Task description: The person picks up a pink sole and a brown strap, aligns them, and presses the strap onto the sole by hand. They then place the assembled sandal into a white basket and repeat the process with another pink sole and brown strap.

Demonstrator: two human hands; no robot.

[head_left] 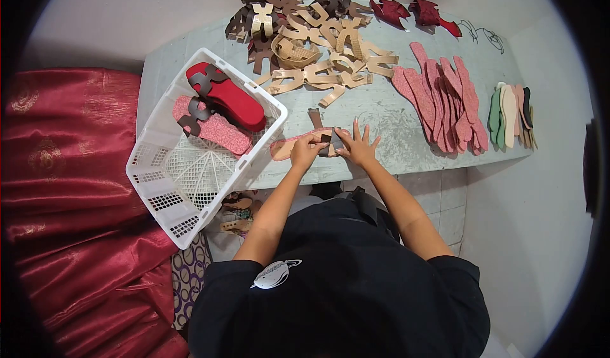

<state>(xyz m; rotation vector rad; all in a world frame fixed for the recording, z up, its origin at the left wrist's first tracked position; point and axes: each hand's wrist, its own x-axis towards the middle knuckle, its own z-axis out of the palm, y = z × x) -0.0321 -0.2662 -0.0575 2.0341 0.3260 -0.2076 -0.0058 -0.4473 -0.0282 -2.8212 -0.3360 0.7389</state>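
A shoe insole (281,150) with a beige face and pink edge lies on the table in front of me. A dark brown sandal strap (314,118) crosses it, one end sticking out past the far edge. My left hand (306,151) is closed on the strap, thumb and fingers pinched near a small dark square piece (326,139). On the other side, my right hand (359,147) has its fingers spread, with the index finger and thumb touching the strap and insole. My fingers partly hide the middle of the insole.
A white plastic crate (213,174) at left holds a red sandal (232,101) and a pink sandal (222,132). Beige and brown straps (305,72) are piled at the back. Pink insoles (438,104) lie right, near green and cream ones (507,113). Red uppers (426,15) lie behind.
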